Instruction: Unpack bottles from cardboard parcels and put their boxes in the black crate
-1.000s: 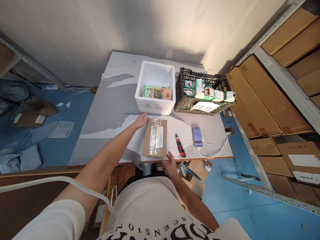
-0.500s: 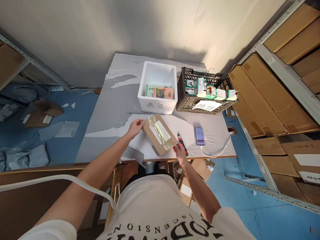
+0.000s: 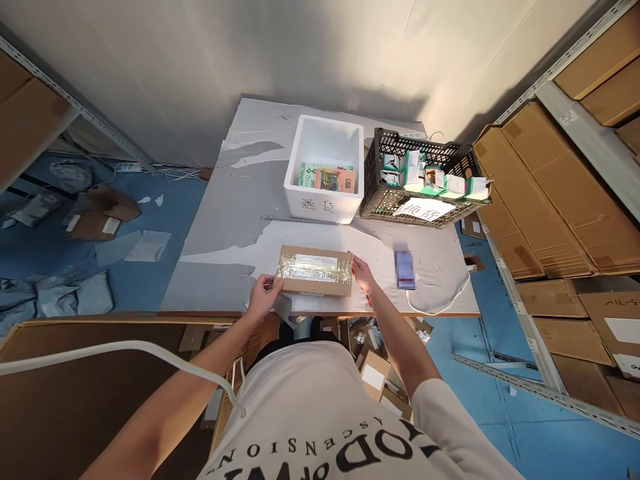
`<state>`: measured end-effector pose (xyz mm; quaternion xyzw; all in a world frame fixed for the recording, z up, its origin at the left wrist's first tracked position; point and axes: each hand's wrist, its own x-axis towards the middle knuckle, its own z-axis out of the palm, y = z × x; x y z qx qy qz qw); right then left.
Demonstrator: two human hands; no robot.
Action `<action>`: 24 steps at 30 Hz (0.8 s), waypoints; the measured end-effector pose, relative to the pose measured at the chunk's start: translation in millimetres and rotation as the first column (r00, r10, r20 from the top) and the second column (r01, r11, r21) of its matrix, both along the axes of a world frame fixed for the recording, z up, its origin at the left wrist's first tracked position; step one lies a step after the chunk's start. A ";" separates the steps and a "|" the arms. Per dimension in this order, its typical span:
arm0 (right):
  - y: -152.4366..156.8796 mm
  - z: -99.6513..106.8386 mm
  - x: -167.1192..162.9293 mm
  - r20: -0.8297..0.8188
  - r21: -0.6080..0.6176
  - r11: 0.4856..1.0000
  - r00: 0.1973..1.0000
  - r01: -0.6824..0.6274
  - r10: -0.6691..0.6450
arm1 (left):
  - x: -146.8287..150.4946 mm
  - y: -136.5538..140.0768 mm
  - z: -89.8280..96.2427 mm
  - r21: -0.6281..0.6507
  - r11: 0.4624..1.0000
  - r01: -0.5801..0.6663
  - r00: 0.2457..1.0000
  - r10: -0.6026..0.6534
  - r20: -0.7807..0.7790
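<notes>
A brown cardboard box point(image 3: 315, 285) with shiny clear tape over a white label lies level at the front of the table, its long side facing me. My left hand point(image 3: 264, 295) grips its left end near the lower corner. At the right end, my right hand point(image 3: 361, 273) holds the side of the box, fingers toward its upper corner. Under my right wrist, only a red bit of the cutter point(image 3: 369, 301) shows. A phone point(image 3: 405, 270) on a white cable lies to the right of that hand.
Behind the box stand a white foam box point(image 3: 324, 212) with colourful packets inside and a black plastic crate point(image 3: 383, 205) full of small cartons. Shelves of cardboard boxes point(image 3: 545, 193) rise on the right. A white cable point(image 3: 135, 345) crosses over my left arm.
The cardboard box has turned from a slant to lie straight across in front of me. My left hand has moved nearer to me, my right hand slightly away. The cutter is now mostly covered.
</notes>
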<state>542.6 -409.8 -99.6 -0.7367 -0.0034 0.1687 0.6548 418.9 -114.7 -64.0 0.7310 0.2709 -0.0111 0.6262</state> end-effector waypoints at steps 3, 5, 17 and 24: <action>-9.1 -3.1 -7.4 0.011 -0.205 0.977 0.998 0.063 -0.062 | 0.8 4.3 1.2 0.239 0.967 0.086 0.996 -0.076 -0.047; -22.2 -3.8 -19.2 0.015 -0.361 0.924 0.992 0.125 -0.129 | 4.8 5.5 6.7 0.423 0.897 0.130 0.991 -0.131 -0.026; -59.4 -0.3 -71.1 -0.192 -0.803 0.584 0.979 -0.117 -0.069 | 52.4 -36.9 37.2 0.845 0.198 0.497 0.601 -0.780 -0.172; -72.8 43.2 -98.8 -0.223 -0.006 0.999 0.974 0.033 -0.033 | 50.2 -42.9 31.1 0.845 0.202 0.496 0.641 -0.742 -0.198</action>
